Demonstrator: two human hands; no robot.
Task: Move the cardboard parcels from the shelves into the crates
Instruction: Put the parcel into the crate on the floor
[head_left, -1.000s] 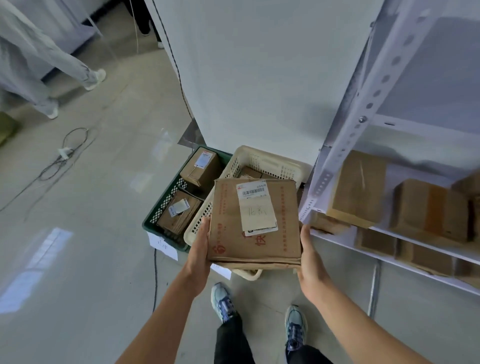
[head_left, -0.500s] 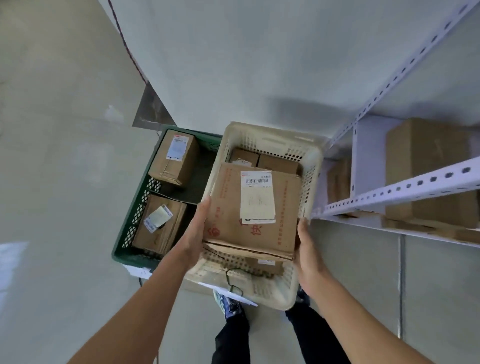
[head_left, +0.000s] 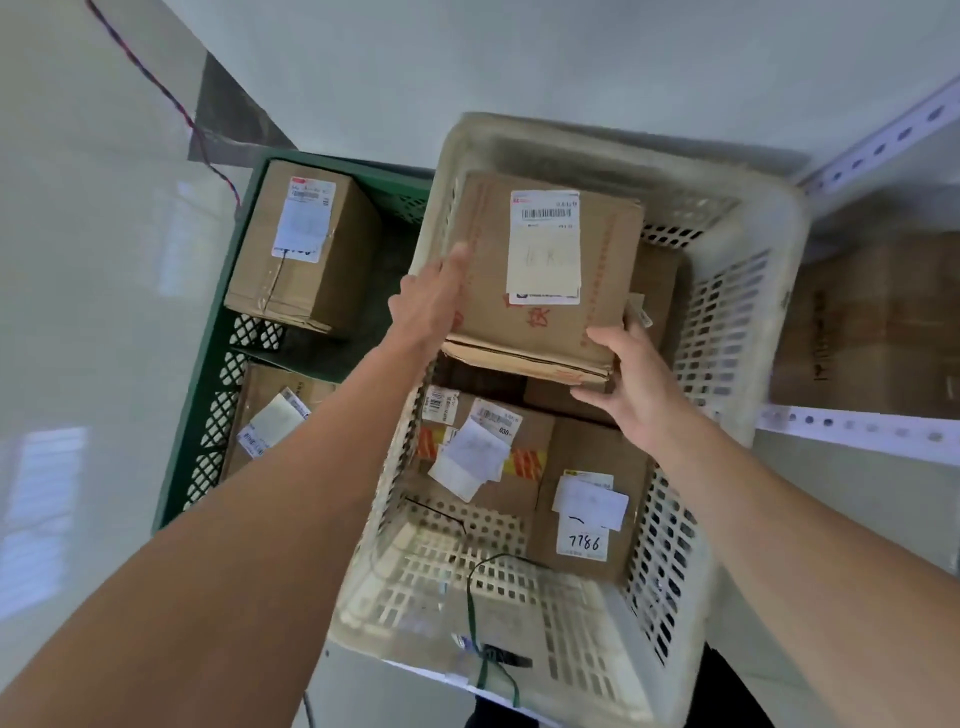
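Flat parcel (head_left: 543, 332) at frame centre, held in upper half of white crate (head_left: 769, 218), above other parcels (head_left: 587, 457). Left hand (head_left: 431, 306) presses its left edge, fingers straight. Right hand (head_left: 634, 384) grips its lower right corner, thumb on top.

The pale floor (head_left: 78, 338) is carrying a green crate (head_left: 218, 410) at centre left, a cream crate (head_left: 727, 338) just beside it; the shelf (head_left: 857, 428) at right is bearing a cardboard box (head_left: 872, 332).
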